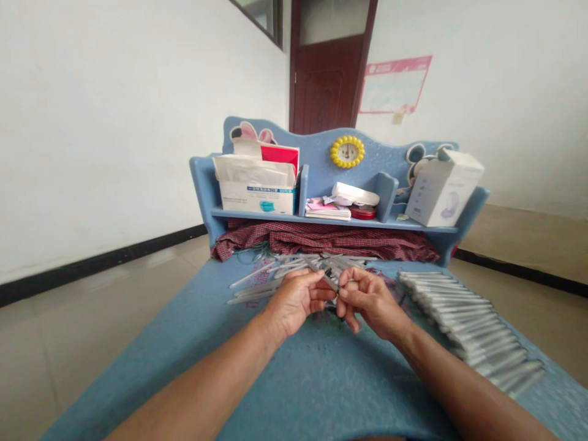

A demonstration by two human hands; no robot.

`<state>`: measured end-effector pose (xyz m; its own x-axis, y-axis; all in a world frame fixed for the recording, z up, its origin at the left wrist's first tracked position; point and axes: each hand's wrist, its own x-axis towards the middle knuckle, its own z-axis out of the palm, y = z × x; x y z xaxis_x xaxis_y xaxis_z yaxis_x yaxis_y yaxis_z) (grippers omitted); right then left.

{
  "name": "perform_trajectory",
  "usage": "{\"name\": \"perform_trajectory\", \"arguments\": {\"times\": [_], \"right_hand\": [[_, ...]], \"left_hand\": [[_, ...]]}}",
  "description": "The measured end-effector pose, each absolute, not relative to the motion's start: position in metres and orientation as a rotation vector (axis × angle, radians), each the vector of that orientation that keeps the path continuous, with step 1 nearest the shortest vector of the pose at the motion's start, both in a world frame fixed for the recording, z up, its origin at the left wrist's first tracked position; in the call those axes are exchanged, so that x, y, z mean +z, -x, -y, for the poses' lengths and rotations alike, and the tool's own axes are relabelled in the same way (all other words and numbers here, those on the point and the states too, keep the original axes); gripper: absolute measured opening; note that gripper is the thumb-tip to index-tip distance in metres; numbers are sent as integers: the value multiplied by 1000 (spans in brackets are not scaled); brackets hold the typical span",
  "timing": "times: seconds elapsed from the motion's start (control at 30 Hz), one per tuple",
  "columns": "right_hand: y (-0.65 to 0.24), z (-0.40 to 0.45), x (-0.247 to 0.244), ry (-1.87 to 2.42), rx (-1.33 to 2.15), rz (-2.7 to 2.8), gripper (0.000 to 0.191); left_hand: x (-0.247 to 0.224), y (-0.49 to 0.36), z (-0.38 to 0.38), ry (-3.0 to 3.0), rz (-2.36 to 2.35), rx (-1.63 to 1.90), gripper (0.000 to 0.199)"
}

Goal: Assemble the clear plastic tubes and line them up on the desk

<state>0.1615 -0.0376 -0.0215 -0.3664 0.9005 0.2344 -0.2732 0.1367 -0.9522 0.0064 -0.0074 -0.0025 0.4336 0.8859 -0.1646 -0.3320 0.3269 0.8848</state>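
Near the middle of the blue desk (294,380), my left hand (301,298) holds a thin grey tube (328,280) between thumb and fingers. My right hand (366,298) pinches the near end of that tube, where a small dark part shows. The two hands almost touch. Behind them lies a loose pile of pale tubes (257,288), partly hidden by the hands. To the right, many similar tubes (468,324) lie side by side in a long row, with my right forearm in front of its near part.
A blue shelf (275,215) stands at the desk's back, holding a mask box (257,195), papers (327,211), a red tin (362,212) and a white box (443,190). Red checked cloth (321,239) lies beneath. A yellow clock (347,152) hangs above.
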Motion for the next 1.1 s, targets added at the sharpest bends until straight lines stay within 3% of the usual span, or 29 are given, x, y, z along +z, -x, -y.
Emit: {"name": "perform_trajectory", "arguments": {"times": [0.67, 1.1], "right_hand": [[-160, 38, -23, 663, 1393, 1428, 24], [-155, 34, -31, 896, 1400, 1405, 32]], "left_hand": [[-4, -6, 9, -1106, -768, 989, 12], [-1, -7, 9, -1243, -854, 1147, 17]]}}
